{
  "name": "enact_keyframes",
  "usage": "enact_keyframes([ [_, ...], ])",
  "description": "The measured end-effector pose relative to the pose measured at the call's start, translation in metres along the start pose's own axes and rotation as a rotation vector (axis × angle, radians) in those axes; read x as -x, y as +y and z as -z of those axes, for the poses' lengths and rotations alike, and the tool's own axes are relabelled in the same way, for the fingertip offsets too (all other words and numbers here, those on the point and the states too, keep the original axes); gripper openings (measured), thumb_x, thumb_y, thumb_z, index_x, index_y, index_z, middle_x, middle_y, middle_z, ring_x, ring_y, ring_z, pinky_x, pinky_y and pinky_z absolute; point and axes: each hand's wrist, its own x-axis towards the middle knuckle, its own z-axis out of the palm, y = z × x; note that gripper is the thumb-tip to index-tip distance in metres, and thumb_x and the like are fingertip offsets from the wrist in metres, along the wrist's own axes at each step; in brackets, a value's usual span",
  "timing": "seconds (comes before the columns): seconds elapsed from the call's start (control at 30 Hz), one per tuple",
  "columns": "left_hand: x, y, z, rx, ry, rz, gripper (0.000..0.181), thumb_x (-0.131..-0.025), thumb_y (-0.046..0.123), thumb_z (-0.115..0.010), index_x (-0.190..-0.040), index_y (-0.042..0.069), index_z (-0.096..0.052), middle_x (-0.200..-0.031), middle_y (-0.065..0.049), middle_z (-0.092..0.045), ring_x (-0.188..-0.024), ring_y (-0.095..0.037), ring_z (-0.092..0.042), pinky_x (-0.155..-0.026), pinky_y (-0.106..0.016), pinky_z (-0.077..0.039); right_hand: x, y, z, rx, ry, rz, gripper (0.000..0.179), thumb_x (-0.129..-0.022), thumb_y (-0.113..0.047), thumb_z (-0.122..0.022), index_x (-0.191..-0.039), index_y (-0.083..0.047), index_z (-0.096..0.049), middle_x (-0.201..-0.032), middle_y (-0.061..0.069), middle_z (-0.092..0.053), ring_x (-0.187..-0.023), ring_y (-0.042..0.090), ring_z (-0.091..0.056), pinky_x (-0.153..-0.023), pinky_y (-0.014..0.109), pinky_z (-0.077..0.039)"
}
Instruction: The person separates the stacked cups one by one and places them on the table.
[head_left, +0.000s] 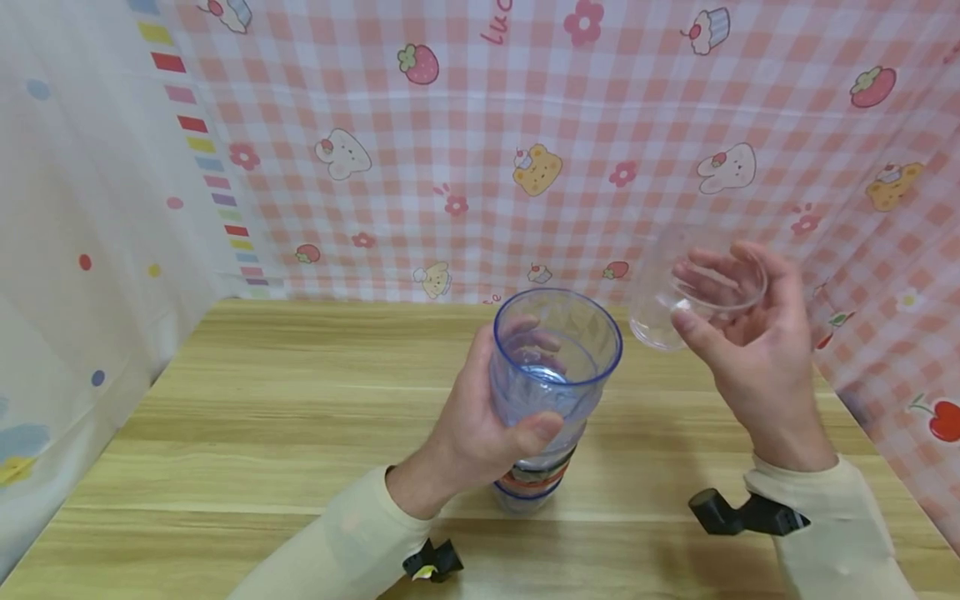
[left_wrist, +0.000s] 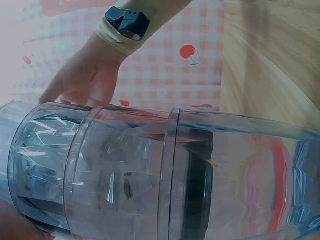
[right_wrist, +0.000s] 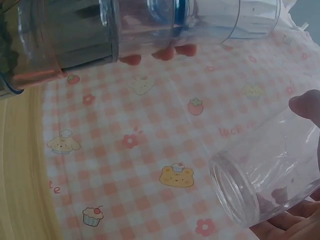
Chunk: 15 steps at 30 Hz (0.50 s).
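Note:
My left hand grips a tall stack of nested clear cups, fingers behind it and thumb across the front. The top cup has a blue rim; lower down, dark, orange and blue bands show. In the left wrist view the stack fills the lower part, with several rims along it. To the right, my right hand holds a single colourless clear cup between thumb and fingers. That cup is tilted in the air, apart from the stack. The right wrist view shows this cup from the side, its base towards the camera's middle.
A wood-grain table lies under both hands. Behind it hangs a pink checked cloth with cartoon prints, continuing on the right. A white dotted cloth hangs at the left. Small black cameras sit on both sleeved wrists.

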Motion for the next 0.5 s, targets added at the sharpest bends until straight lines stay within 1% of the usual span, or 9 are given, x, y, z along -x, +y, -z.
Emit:
enact_keyframes([
  [0.07, 0.000, 0.000, 0.000, 0.004, 0.001, 0.000, 0.091, -0.098, 0.062, -0.070, -0.146, -0.005, -0.033, -0.130, -0.035, -0.057, -0.115, -0.043, -0.069, -0.098, -0.049, -0.064, 0.000, 0.002, 0.002, 0.006, -0.001, -0.013, 0.075, -0.090, 0.026, -0.064, -0.152, -0.010, -0.043, -0.145, 0.016, -0.063, -0.129, 0.023, -0.069, -0.102, 0.022, -0.058],
  [0.27, 0.000, 0.000, -0.001, 0.012, 0.001, 0.008, 0.090, -0.098, 0.061, -0.071, -0.146, -0.005, -0.033, -0.131, -0.035, -0.057, -0.115, -0.044, -0.068, -0.099, -0.049, -0.064, 0.001, 0.008, 0.008, 0.091, 0.034, -0.075, 0.073, -0.093, 0.021, -0.067, -0.152, -0.014, -0.042, -0.147, 0.012, -0.061, -0.130, 0.019, -0.067, -0.105, 0.019, -0.056],
  [0.5, 0.001, 0.000, -0.001, 0.008, 0.005, 0.020, 0.091, -0.097, 0.063, -0.071, -0.146, -0.005, -0.033, -0.131, -0.034, -0.057, -0.116, -0.044, -0.068, -0.099, -0.049, -0.064, 0.001, 0.021, 0.019, 0.186, 0.049, -0.134, 0.072, -0.095, 0.011, -0.073, -0.152, -0.017, -0.039, -0.144, 0.004, -0.059, -0.128, 0.013, -0.065, -0.102, 0.012, -0.054],
])
